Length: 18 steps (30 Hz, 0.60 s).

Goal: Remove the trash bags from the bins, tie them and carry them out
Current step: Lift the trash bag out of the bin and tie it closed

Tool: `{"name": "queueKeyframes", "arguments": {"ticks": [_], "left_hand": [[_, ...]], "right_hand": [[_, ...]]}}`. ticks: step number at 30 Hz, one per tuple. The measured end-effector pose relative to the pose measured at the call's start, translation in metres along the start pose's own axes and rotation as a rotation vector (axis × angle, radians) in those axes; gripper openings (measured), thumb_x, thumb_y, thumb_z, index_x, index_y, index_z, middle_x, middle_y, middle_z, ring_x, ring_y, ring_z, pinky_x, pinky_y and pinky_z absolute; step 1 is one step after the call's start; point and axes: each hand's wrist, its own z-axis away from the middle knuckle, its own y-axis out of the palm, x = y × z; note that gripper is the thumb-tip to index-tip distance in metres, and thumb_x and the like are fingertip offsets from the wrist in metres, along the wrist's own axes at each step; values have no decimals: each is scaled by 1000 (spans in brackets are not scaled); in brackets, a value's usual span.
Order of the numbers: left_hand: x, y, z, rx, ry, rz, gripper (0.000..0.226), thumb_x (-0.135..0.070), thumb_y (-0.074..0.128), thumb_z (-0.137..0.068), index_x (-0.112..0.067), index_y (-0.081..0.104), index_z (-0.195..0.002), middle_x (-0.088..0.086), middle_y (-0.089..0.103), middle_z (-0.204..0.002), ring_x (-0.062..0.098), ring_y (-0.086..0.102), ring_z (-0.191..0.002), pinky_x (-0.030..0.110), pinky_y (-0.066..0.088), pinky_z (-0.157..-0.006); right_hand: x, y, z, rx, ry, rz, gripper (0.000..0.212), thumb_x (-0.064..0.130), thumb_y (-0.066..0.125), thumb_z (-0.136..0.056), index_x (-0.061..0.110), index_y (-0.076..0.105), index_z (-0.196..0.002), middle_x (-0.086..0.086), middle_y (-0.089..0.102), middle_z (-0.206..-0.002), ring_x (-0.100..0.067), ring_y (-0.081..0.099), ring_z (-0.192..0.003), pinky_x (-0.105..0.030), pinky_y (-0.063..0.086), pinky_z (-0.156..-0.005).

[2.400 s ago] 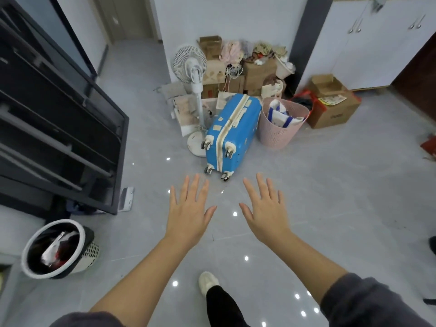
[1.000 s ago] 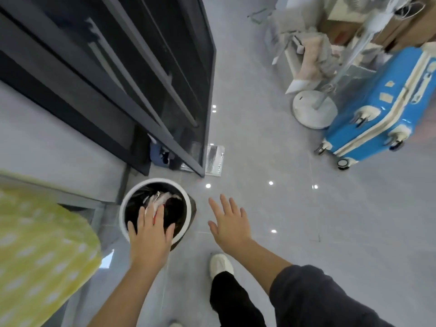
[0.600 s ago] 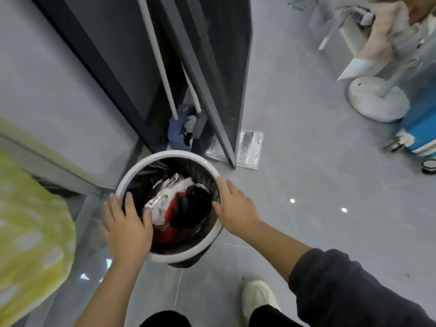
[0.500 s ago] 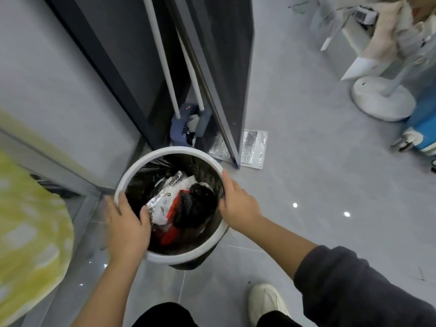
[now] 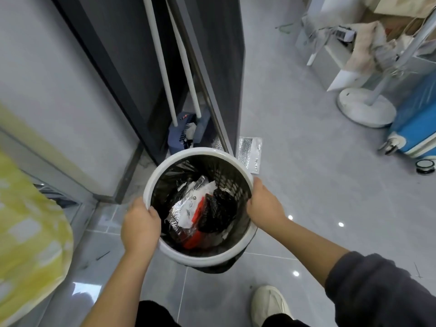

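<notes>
Head view, looking down. At the centre of the frame I see the bin (image 5: 200, 261), a round dark mesh basket with a broad white rim, above grey floor tiles (image 5: 306, 185); I cannot tell whether its base touches them. The left hand (image 5: 140, 226) grips the rim at lower left, thumb hooked inside and fingers curled down the outer wall. The right hand (image 5: 265, 204) grips the rim at the right, fingers wrapped over the edge. A black trash bag (image 5: 169, 182) sits inside the bin, its film showing on the upper-left inner wall, while I read bare mesh at the upper right. In it lie a silver foil wrapper (image 5: 186, 208), a red packet (image 5: 198, 232) and a crumpled black bag (image 5: 219, 208).

Just beyond the bin, a blue dustpan (image 5: 181, 135) with white handles (image 5: 162, 64) leans by a dark door frame (image 5: 226, 67); a foil pouch (image 5: 250, 154) lies on the tiles beside it. At the right edge stand a white fan base (image 5: 365, 109) and a blue suitcase (image 5: 415, 123). Yellow fabric (image 5: 30, 227) fills the lower left; a white shoe (image 5: 269, 305) shows at the bottom.
</notes>
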Motion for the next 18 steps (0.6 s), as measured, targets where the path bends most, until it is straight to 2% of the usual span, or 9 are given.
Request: {"name": "queueKeyframes", "arguments": {"ticks": [5, 10, 12, 14, 18], "left_hand": [[0, -10, 8, -82, 50, 5, 16, -16, 45, -93, -7, 52, -104, 21, 62, -88, 37, 55, -75, 37, 39, -60], [-11, -30, 14, -222, 171, 75, 15, -15, 44, -93, -7, 51, -104, 14, 59, -83, 30, 48, -68, 36, 38, -58], [-20, -40, 16, -254, 216, 119, 15, -16, 44, -93, -8, 53, -102, 10, 57, -81, 28, 49, -68, 35, 37, -59], [-31, -47, 19, -239, 249, 170, 14, -18, 43, -94, -11, 54, -98, 8, 57, -77, 26, 50, -66, 34, 36, -58], [-60, -43, 25, -109, 313, 186, 17, -23, 39, -93, -16, 52, -85, 4, 53, -71, 22, 49, -64, 31, 30, -53]], "right_hand": [[3, -5, 8, -72, -21, -17, 45, 11, 40, -91, 13, 30, -135, -12, 56, -115, -36, 60, -90, -36, 40, -67], [4, -7, 14, -116, -40, -70, 45, 12, 39, -89, 17, 30, -133, -9, 59, -103, -30, 56, -91, -41, 49, -71], [2, -11, 15, -134, -46, -122, 43, 12, 39, -88, 20, 33, -130, -6, 59, -97, -28, 56, -87, -39, 49, -69], [-5, -19, 14, -147, -41, -159, 40, 14, 37, -90, 24, 35, -128, -2, 59, -95, -26, 58, -81, -37, 46, -65], [-34, -38, 7, -106, 111, -100, 48, 24, 31, -96, 32, 23, -142, -5, 61, -89, -27, 56, -75, -34, 40, -62]]}}
